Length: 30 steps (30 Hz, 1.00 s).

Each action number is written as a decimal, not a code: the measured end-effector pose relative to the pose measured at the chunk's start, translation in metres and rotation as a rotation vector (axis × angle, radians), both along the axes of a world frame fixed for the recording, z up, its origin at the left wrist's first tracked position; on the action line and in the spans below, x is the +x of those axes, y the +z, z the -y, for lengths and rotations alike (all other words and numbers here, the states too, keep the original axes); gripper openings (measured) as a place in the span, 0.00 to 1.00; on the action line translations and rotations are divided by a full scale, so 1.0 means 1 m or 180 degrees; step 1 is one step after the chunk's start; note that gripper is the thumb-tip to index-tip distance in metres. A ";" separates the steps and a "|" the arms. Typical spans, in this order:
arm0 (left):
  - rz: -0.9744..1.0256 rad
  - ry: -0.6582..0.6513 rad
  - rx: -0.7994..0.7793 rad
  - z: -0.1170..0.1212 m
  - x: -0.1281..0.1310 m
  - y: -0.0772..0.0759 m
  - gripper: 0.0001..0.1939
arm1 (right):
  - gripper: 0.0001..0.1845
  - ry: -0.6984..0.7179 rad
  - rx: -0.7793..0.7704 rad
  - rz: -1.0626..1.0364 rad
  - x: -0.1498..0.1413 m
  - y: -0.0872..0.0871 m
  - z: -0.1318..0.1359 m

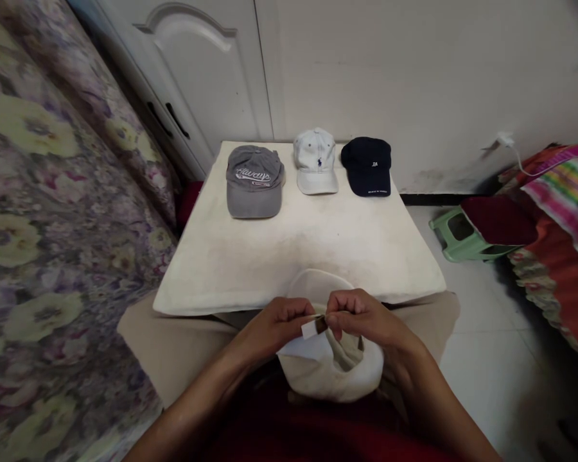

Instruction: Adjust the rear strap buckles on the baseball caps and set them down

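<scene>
Pale cap (330, 380) at the lap (142, 346), the left hand (285, 321) and right hand (363, 316) both closed in fingertip pinches on it beside its white label (309, 330), apparently for close work there that next calls for fine, steady pressure, while a grey cap (253, 183), white cap (316, 160) and navy cap (367, 167) rest beyond on the desk (212, 256).

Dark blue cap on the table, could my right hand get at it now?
Likely yes, leaning forward: no other cap stands between your right hand and the dark blue cap, though that hand seems busy pinching the beige cap.
</scene>
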<state>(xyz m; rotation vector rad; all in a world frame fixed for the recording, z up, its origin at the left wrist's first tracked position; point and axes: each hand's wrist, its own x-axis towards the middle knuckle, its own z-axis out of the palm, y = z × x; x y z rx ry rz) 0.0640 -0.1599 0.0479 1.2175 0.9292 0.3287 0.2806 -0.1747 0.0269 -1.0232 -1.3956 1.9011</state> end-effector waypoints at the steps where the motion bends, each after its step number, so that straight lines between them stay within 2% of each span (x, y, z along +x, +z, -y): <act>1: -0.0006 -0.0008 0.0011 0.000 0.000 0.000 0.17 | 0.18 0.0015 -0.0025 0.0007 0.001 -0.001 0.000; 12: 0.0019 0.0115 -0.0101 0.000 0.000 0.000 0.17 | 0.15 0.0047 0.0147 0.0023 0.002 0.000 0.001; 24: 0.0035 0.0053 -0.0015 -0.001 0.000 -0.003 0.14 | 0.17 0.0064 0.0163 -0.0068 0.000 0.004 -0.001; 30: 0.0015 0.0049 0.0010 -0.001 -0.001 -0.005 0.14 | 0.14 -0.0044 0.0033 -0.0048 -0.003 0.001 0.001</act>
